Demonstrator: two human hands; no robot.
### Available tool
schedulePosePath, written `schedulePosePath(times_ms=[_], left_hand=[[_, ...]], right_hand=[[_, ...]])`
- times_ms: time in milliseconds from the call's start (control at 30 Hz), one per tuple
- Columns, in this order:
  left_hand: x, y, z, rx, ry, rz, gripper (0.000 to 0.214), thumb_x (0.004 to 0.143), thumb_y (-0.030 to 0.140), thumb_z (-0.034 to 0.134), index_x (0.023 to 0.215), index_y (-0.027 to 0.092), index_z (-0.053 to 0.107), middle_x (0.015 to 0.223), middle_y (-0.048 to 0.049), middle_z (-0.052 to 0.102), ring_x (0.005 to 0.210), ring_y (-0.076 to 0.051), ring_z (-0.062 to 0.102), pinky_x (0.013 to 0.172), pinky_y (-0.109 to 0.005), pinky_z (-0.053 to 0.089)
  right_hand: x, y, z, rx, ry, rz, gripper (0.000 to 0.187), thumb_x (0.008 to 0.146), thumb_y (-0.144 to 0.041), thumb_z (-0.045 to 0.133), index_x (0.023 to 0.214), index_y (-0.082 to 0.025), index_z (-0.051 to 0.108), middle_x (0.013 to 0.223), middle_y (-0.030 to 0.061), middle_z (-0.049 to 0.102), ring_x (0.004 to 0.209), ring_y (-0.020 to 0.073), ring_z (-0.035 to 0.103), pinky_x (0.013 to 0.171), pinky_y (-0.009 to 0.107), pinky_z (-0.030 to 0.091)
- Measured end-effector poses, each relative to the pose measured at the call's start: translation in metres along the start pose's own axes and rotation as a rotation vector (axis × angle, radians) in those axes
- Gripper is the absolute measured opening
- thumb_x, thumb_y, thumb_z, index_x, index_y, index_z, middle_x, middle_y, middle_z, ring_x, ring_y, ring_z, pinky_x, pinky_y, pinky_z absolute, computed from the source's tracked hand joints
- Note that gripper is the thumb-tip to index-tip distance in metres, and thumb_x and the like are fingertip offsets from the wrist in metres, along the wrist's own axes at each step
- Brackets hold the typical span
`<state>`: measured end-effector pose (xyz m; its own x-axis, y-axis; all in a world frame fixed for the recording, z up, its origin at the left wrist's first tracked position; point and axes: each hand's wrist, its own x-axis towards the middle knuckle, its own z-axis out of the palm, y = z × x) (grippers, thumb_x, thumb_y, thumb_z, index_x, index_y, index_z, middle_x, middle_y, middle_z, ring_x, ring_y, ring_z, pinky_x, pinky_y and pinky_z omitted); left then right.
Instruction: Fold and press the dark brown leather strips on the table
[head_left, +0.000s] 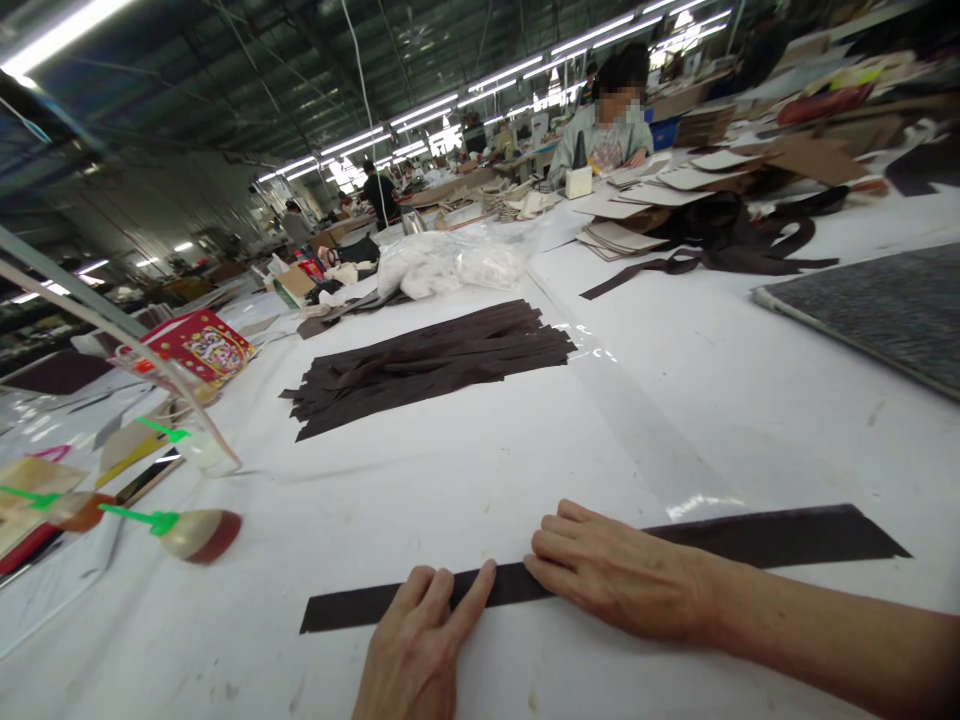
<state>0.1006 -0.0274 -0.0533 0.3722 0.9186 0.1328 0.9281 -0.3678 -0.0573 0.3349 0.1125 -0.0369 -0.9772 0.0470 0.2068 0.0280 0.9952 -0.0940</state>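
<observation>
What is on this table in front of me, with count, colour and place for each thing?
dark strip: one, dark brown, flat at the near edge
strip pile: one, dark brown, mid-table
table: one, white, under everything
bottles: three, green nozzles, left side
plastic bag: one, clear with white contents, behind the pile
printed box: one, red, far left
mat: one, speckled grey, right edge
ribbon heap: one, dark, far right
card pieces: several stacks, beige, far end
seated person: one, pale green top, far end
left hand: open, fingertips on the strip's left part
right hand: open, flat on the strip's middle
</observation>
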Motion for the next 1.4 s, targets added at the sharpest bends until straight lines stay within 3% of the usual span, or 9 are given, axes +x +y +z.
schedulePosePath(times_ms=[233,400,533,700,933,1200,1400], left_hand=[[0.002,0.001,-0.002,0.094,-0.04,0.019,0.084,0.07,-0.008,0.039,0.147,0.023,0.03,0.093,-0.0058,0.055,0.082,-0.02,0.051,0.075,-0.033,0.053],[0.008,-0.001,-0.004,0.049,0.087,0.027,0.065,0.078,-0.003,0.04,0.137,0.025,0.045,0.098,-0.008,0.055,0.085,-0.021,0.054,0.071,-0.033,0.052],[0.028,0.017,-0.005,-0.177,0.158,0.005,0.051,0.084,0.001,0.038,0.13,0.019,0.051,0.114,-0.0114,0.054,0.101,-0.022,0.053,0.084,-0.034,0.051],[0.055,0.047,0.006,-0.425,0.055,0.008,0.049,0.082,0.001,0.036,0.127,0.012,0.051,0.1,-0.0107,0.059,0.09,-0.022,0.054,0.081,-0.037,0.052],[0.052,0.05,0.019,-0.354,0.014,0.026,0.061,0.074,-0.004,0.037,0.132,0.01,0.048,0.094,-0.0093,0.058,0.09,-0.023,0.05,0.082,-0.038,0.051],[0.06,0.059,0.017,-0.123,0.01,0.026,0.077,0.07,-0.009,0.037,0.14,0.024,0.04,0.093,-0.0056,0.053,0.085,-0.022,0.048,0.076,-0.037,0.05],[0.063,0.063,0.017,-0.011,0.03,0.015,0.08,0.07,-0.009,0.042,0.14,0.03,0.041,0.091,-0.0046,0.051,0.082,-0.021,0.047,0.074,-0.035,0.048]], right_hand=[[-0.019,0.006,-0.001,-0.015,0.037,-0.013,0.017,0.094,-0.007,0.044,0.084,-0.014,0.055,0.079,0.0027,0.051,0.069,0.0162,0.041,0.068,0.031,0.029],[-0.032,0.011,-0.006,-0.023,0.007,-0.001,0.016,0.095,-0.007,0.043,0.086,-0.014,0.055,0.08,0.0026,0.051,0.07,0.0163,0.042,0.069,0.031,0.028],[-0.035,0.011,-0.008,-0.06,0.02,-0.01,0.016,0.096,-0.009,0.043,0.087,-0.014,0.055,0.08,0.0025,0.05,0.071,0.0166,0.041,0.069,0.032,0.028],[-0.037,0.011,-0.006,-0.087,0.029,-0.011,0.015,0.096,-0.01,0.044,0.087,-0.013,0.056,0.08,0.0029,0.05,0.072,0.0169,0.042,0.069,0.032,0.028],[-0.055,0.014,-0.013,-0.11,0.007,0.003,0.016,0.095,-0.008,0.043,0.09,-0.013,0.057,0.08,0.0029,0.05,0.072,0.0167,0.041,0.07,0.032,0.029],[-0.078,0.017,-0.016,-0.119,0.059,0.018,0.016,0.094,-0.008,0.043,0.095,-0.012,0.058,0.079,0.0037,0.05,0.072,0.0171,0.042,0.072,0.032,0.031],[-0.095,0.019,-0.021,-0.124,0.026,0.047,0.018,0.095,-0.007,0.041,0.099,-0.011,0.058,0.08,0.0038,0.05,0.073,0.0173,0.043,0.072,0.033,0.03]])
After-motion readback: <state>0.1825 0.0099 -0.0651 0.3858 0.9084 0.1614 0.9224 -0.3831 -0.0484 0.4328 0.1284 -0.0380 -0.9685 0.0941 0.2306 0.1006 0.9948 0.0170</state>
